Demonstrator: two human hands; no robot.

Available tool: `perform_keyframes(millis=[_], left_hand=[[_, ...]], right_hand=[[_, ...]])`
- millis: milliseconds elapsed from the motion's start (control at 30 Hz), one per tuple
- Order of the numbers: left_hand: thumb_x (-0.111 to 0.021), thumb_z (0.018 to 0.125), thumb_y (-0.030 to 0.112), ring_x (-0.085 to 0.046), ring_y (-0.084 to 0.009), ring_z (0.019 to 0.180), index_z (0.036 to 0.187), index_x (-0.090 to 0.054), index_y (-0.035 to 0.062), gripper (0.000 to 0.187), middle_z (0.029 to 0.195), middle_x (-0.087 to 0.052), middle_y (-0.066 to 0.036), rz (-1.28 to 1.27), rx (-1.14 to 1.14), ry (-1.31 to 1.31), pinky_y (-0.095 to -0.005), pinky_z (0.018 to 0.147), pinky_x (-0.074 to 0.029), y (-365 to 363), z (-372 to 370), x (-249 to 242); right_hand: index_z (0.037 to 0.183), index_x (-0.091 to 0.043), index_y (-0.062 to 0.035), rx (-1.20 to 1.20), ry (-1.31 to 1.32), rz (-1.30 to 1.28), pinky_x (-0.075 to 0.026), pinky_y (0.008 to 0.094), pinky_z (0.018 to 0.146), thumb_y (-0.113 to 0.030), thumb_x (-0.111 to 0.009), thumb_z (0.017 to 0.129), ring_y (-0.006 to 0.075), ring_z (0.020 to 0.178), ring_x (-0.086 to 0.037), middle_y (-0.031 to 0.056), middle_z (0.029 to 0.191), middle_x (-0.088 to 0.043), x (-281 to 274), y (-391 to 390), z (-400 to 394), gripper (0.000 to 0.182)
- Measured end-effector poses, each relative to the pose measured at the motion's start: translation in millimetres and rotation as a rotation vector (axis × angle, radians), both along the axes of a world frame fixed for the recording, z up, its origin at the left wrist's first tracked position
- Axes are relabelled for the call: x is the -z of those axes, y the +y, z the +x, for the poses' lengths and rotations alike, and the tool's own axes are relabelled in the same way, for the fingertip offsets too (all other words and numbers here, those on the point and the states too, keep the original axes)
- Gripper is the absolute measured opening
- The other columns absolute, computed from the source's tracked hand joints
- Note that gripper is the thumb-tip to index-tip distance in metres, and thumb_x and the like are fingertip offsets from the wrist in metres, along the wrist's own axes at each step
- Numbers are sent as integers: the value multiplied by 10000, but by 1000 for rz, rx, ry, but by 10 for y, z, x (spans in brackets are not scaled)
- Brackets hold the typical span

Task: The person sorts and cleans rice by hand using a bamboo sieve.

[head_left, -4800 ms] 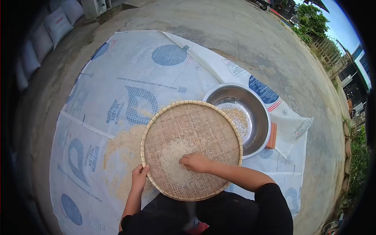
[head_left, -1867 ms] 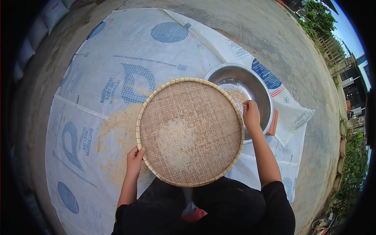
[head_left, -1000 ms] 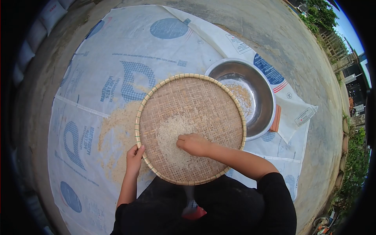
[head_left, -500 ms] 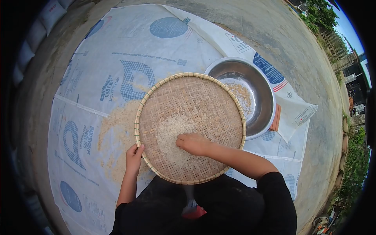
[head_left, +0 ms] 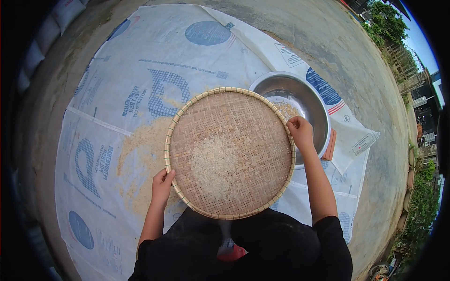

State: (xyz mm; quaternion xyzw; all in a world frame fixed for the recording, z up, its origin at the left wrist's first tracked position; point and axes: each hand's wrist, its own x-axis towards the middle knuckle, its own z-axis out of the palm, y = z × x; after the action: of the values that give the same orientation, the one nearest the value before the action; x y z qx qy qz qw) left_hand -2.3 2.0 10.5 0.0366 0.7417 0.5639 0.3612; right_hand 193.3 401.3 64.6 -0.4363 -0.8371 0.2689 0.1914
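Note:
A round woven bamboo winnowing tray [head_left: 253,117] is held over my lap, with a heap of pale rice grains [head_left: 213,161] left of its middle. My left hand [head_left: 162,185] is closed on the tray's lower left rim, thumb on top. At the right rim, my right hand [head_left: 301,133] has its fingers pinched together, above the edge of a steel basin [head_left: 318,122]. What the pinch holds, if anything, is too small to make out. Some yellowish grains [head_left: 287,110] lie in the basin, which the tray partly covers.
Printed white plastic sheeting [head_left: 117,84] covers the concrete ground [head_left: 347,61]. Spilled grains and husks [head_left: 140,154] lie on it left of the tray. Red bricks [head_left: 330,145] sit beside the basin. White sacks [head_left: 65,14] stand at upper left; plants [head_left: 424,187] line the right side.
My right hand has moved from the rice heap up and right to the tray's right rim, over the basin. My left hand keeps its hold on the tray.

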Motion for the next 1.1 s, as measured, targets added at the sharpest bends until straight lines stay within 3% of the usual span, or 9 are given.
perform_keyframes(millis=[100,167,267,300,333,433,533,833,1100], left_hand=[[-574,873,193,-463,-55,667,925,-621,-12,216,738,-566,15,-8,-2,6,-216,622,-379,26,4,-50],[-575,872,191,-497,-60,694,957,-623,-17,229,771,-595,0,16,2,-1,-217,650,-401,35,0,-56],[-573,873,187,-520,-64,714,977,-622,-20,237,800,-615,-15,18,24,11,-218,669,-415,38,0,-78],[-573,873,187,-520,-64,714,977,-622,-20,237,800,-615,-15,3,8,10,-218,669,-415,9,17,-82],[-572,874,186,-520,-64,712,979,-622,-21,238,802,-616,-16,7,6,12,-218,665,-415,27,9,-80],[-570,876,187,-522,-63,712,986,-620,-22,242,804,-618,-18,1,14,17,-219,663,-416,64,19,-149],[-569,877,187,-526,-64,716,1000,-616,-23,248,808,-620,-21,12,13,16,-222,666,-417,52,16,-153],[-567,878,185,-533,-68,740,1006,-612,-27,252,831,-622,-28,30,12,-9,-227,693,-425,27,4,-101],[-570,876,187,-534,-72,734,989,-616,-29,249,816,-621,-28,29,16,4,-230,687,-425,34,-19,-85]], right_hand=[[979,-588,-35,279,-216,217,-481,383,692,-122,-679,718,286,738,-628,123,791,-640,-6,375,354,290],[1019,-577,-36,194,-251,652,-481,387,697,-130,-687,714,277,788,-625,129,911,-625,125,349,413,337],[1000,-583,-32,-58,-201,77,-471,358,695,-136,-691,721,254,770,-598,133,990,-588,-47,-172,-85,317],[982,-583,-38,-546,-109,-26,-470,345,681,-129,-674,740,247,724,-586,124,942,-584,-42,-602,-385,274],[964,-580,-45,-656,-119,-150,-467,348,686,-126,-659,755,257,760,-589,113,902,-579,-27,-870,-551,238],[932,-585,-63,-967,-164,-252,-468,376,745,-155,-632,772,286,858,-579,96,947,-569,0,-1493,-817,190],[917,-589,-76,-1094,-227,-217,-472,379,757,-147,-617,774,287,866,-581,91,965,-567,165,-1744,-901,162],[825,-578,-60,-1060,-359,-203,-472,388,732,-131,-598,772,292,834,-582,105,866,-579,341,-1897,-1063,91],[813,-561,-64,-1017,-233,-245,-475,396,718,-133,-564,785,298,830,-581,105,870,-574,263,-1799,-1042,74]])
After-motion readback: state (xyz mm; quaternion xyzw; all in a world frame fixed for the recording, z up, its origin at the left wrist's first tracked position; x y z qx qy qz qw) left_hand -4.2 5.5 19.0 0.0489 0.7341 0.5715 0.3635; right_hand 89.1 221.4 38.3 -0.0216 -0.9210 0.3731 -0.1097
